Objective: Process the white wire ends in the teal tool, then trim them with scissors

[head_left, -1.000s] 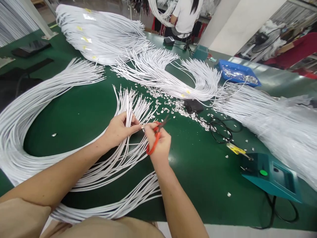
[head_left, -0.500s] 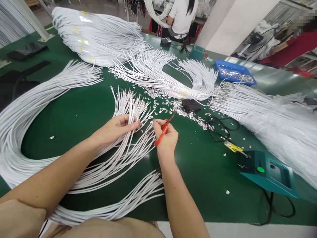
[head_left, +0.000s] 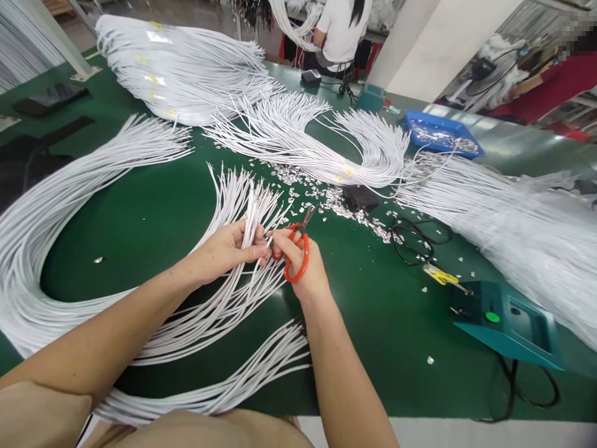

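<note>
Several thin white cables [head_left: 251, 214] stand between the thumb and fingers of my left hand [head_left: 236, 247], which is closed on them near their tips. They belong to a long curved bundle of white cables [head_left: 186, 333] on the green table. My right hand [head_left: 303, 261] is closed on scissors [head_left: 298, 264] with orange-red handles, their dark blades pointing up and away from me. Its fingertips meet the cable ends beside my left thumb; whether they pinch one of these is too small to tell. A smaller white bundle [head_left: 261, 367] lies nearer to my body.
Silvery scraps [head_left: 336, 202] are strewn over the green table [head_left: 373, 348] beyond my hands. A teal device [head_left: 508, 320] with a green button stands right. Further off are a blue tray [head_left: 441, 127], a large cable pile [head_left: 181, 68] and plastic-wrapped cables [head_left: 522, 230]. Two people work behind.
My right hand has moved left to my left hand's fingertips. The scissors have turned in it, so their blades point more upward. My left hand keeps its hold on the cables.
</note>
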{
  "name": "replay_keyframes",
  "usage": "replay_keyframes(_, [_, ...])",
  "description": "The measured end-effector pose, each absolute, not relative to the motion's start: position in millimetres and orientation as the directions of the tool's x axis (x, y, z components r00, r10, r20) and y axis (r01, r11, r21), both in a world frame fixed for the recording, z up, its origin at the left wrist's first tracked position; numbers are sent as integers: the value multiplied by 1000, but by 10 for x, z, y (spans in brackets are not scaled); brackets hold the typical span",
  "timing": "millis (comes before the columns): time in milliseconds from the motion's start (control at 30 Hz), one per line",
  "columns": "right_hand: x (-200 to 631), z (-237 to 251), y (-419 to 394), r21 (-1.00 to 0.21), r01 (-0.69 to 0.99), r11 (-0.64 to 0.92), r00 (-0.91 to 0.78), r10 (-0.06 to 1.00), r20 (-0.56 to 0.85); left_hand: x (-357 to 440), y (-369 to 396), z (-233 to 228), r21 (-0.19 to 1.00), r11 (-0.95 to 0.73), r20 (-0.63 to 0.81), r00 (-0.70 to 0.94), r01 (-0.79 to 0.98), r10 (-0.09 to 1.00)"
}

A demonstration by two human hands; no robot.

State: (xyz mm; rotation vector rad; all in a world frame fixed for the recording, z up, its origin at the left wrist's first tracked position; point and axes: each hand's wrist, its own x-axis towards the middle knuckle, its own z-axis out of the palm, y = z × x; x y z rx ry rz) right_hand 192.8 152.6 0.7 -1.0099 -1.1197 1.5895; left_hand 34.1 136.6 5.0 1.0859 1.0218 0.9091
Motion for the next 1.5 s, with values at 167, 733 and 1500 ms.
replay_keyframes(167, [1883, 12, 1501, -943, -277, -186, -319, 943, -92, 353, 1366, 82, 940, 296, -247, 262, -167, 933])
replay_keyframes(733, [1937, -43, 1483, -570, 789, 228, -237, 970, 60, 324, 1378, 119, 972, 151, -144, -51, 181, 988])
replay_keyframes(1500, [1938, -67, 1456, -450, 851, 271, -273, 960, 61, 324, 1355, 92, 896, 30, 12, -91, 443, 996])
